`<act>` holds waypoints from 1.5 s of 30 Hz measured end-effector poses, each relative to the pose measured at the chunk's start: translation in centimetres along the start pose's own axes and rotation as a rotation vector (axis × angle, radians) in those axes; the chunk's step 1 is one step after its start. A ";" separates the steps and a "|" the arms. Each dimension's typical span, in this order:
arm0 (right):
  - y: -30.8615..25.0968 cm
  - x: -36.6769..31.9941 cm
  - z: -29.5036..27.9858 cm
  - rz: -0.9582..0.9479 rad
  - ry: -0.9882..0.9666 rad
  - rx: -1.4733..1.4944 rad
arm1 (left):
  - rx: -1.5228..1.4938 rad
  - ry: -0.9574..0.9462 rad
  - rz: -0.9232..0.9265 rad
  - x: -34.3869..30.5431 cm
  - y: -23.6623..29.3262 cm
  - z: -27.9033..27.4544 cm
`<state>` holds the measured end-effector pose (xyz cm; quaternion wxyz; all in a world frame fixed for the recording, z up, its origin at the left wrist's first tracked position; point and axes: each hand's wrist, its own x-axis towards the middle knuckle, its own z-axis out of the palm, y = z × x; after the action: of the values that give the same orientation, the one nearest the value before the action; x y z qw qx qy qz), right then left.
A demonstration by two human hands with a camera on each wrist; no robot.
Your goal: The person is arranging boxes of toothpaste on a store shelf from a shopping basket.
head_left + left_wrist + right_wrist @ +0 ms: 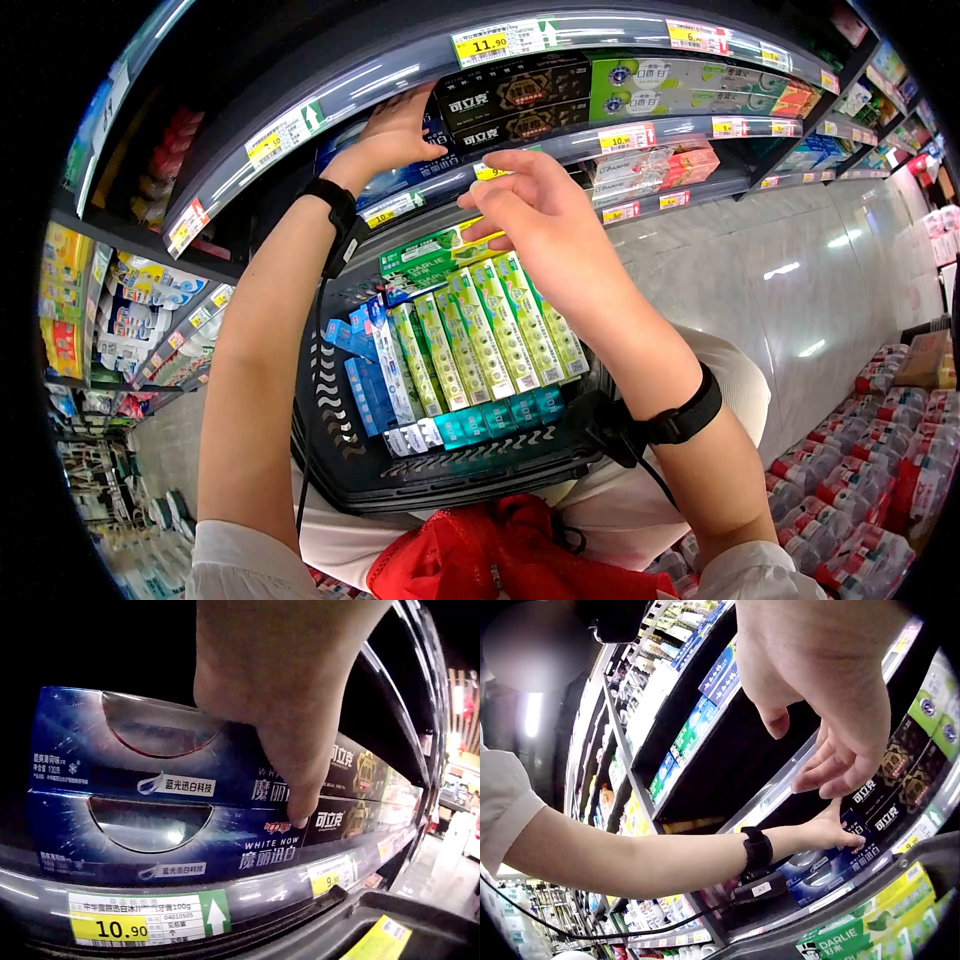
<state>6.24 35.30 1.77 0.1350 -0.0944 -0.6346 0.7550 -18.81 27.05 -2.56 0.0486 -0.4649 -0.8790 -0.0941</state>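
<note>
On the shelf, my left hand rests on two stacked blue toothpaste boxes. In the left wrist view that hand comes down from above, thumb against the boxes' front near their right end; its other fingers are hidden there. The head view shows its fingers reaching over the boxes. My right hand hangs in the air before the shelf edge, above the basket, with fingers loosely bent and nothing held. Black boxes stand right of the blue ones.
Green-and-white boxes, blue boxes and teal boxes lie in the basket. Shelf rails with price tags run above and below the left hand. Wrapped bottle packs stand on the floor at the right.
</note>
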 end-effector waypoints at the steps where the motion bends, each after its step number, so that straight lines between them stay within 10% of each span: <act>1: 0.2 0.1 0.0 -0.002 -0.004 -0.018 | 0.001 0.002 0.000 -0.1 -0.2 0.2; 45: 1.1 0.7 0.7 0.004 -0.017 0.001 | 0.081 0.096 0.079 -0.4 -0.3 0.4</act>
<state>5.27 34.67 0.83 0.1282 -0.0894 -0.6353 0.7563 -18.86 26.68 -3.08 0.1131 -0.4920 -0.8597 -0.0784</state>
